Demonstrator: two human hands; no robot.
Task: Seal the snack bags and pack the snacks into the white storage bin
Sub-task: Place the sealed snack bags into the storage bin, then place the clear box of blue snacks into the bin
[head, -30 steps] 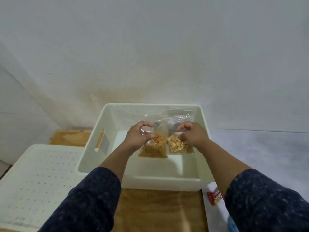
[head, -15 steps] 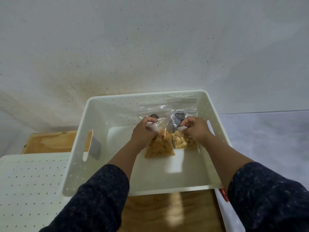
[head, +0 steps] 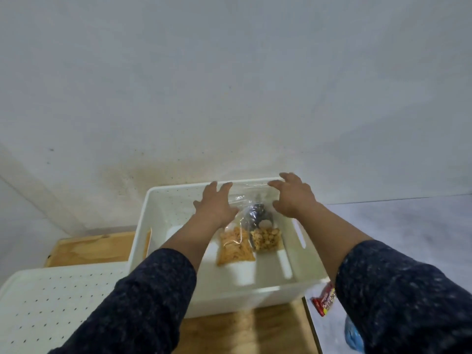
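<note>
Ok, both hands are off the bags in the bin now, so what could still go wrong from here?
1. The clear bags lean upright against the white bin's far wall; with the left hand and right hand spread open above them, they may slump.
2. Their seals can't be checked from here.
3. The red snack packet lies outside the bin, easily missed.

Left hand [head: 215, 204]: palm down, fingers [head: 211, 188] spread and extended forward, holding nothing, forearm bare to a dark speckled sleeve [head: 143, 300] pushed up below the elbow. Right hand [head: 293, 194]: palm down, fingers [head: 277, 185] splayed and slightly curled, holding nothing, forearm bare to a matching dark sleeve [head: 403, 297]. The 2 arms reach forward roughly parallel, hands level with each other and set apart.
</note>
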